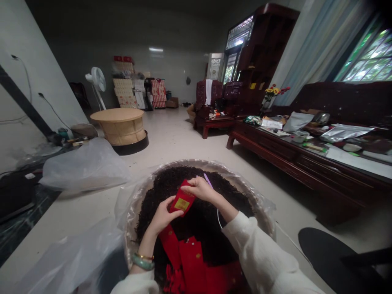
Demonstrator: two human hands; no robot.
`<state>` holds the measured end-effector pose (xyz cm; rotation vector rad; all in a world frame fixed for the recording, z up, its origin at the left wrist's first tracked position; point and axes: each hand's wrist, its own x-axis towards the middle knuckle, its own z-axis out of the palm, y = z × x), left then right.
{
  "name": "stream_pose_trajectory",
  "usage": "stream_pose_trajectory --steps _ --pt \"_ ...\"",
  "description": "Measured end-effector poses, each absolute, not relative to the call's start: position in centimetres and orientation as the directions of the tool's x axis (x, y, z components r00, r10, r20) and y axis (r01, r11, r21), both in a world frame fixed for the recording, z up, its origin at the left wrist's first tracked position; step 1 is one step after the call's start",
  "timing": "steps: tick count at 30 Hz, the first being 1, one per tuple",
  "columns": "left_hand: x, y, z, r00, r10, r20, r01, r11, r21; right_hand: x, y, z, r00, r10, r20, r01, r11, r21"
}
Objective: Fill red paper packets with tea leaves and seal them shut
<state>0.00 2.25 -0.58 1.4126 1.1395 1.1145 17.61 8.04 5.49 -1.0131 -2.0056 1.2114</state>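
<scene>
A red packet [183, 201] with a gold label is held up between my hands over a large round basket [134, 228]. My left hand [162, 214] grips its lower left edge with thumb and fingers. Closed on the packet's upper end is my right hand [200, 189]. A slim purple stick-like thing [208, 180] shows just behind the right hand; whether that hand holds it I cannot tell. Dark, dry, shredded leaves [165, 175] fill the plastic-lined basket. More red packets [191, 261] lie on the leaves close to me, partly blurred.
Clear plastic bags [85, 165] lie on the floor at left. Beyond stands a round drum-like table [118, 115] by a white fan [98, 79]. A long dark wooden table [275, 151] with pouches stands at right. A black round base [324, 249] is at lower right.
</scene>
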Motion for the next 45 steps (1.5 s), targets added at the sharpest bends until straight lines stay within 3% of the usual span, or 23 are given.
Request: stream_pose_trajectory --steps 4,6,13,17,22,28,31,34,37,43,45 --pt "0.8 2.3 0.0 0.149 0.987 0.054 0.002 -0.055 0.998 17.5 7.4 6.5 -0.538 0.782 0.315 0.463 0.587 -0.665" --pt "1.2 2.2 0.1 0.119 0.992 0.035 -0.064 -0.028 0.998 17.6 7.3 7.0 -0.571 0.739 0.358 0.493 0.657 -0.570" --pt "1.6 2.1 0.1 0.141 0.989 -0.046 -0.191 0.072 0.979 17.3 7.4 7.3 -0.643 0.735 0.213 0.564 0.644 -0.518" --pt "1.9 2.3 0.3 0.096 0.994 -0.049 -0.243 0.071 0.968 17.2 7.2 7.2 -0.647 0.712 0.272 0.541 0.680 -0.495" --pt "2.5 2.2 0.1 -0.029 0.999 -0.020 -0.260 0.011 0.966 17.4 7.5 6.8 -0.546 0.759 0.354 0.660 0.650 -0.376" --pt "2.8 1.9 -0.3 -0.060 0.998 0.016 -0.228 -0.029 0.973 17.5 7.8 6.8 -0.611 0.768 0.190 0.654 0.625 -0.425" --pt "2.7 2.0 -0.4 -0.103 0.994 0.038 -0.188 -0.057 0.980 17.6 7.6 7.1 -0.593 0.764 0.254 0.641 0.639 -0.425" --pt "2.8 2.0 -0.5 -0.169 0.982 0.078 -0.150 -0.104 0.983 17.6 7.3 7.2 -0.555 0.759 0.342 0.673 0.651 -0.353" --pt "2.9 1.9 -0.6 -0.196 0.975 0.107 -0.113 -0.130 0.985 17.5 7.3 7.1 -0.588 0.747 0.310 0.680 0.664 -0.312" --pt "2.7 2.0 -0.2 0.079 0.996 0.045 -0.121 -0.035 0.992 17.7 7.3 6.6 -0.719 0.646 0.257 0.520 0.745 -0.417" --pt "2.7 2.0 0.0 0.074 0.997 0.032 -0.127 -0.022 0.992 17.9 7.2 6.6 -0.723 0.632 0.280 0.481 0.751 -0.453"
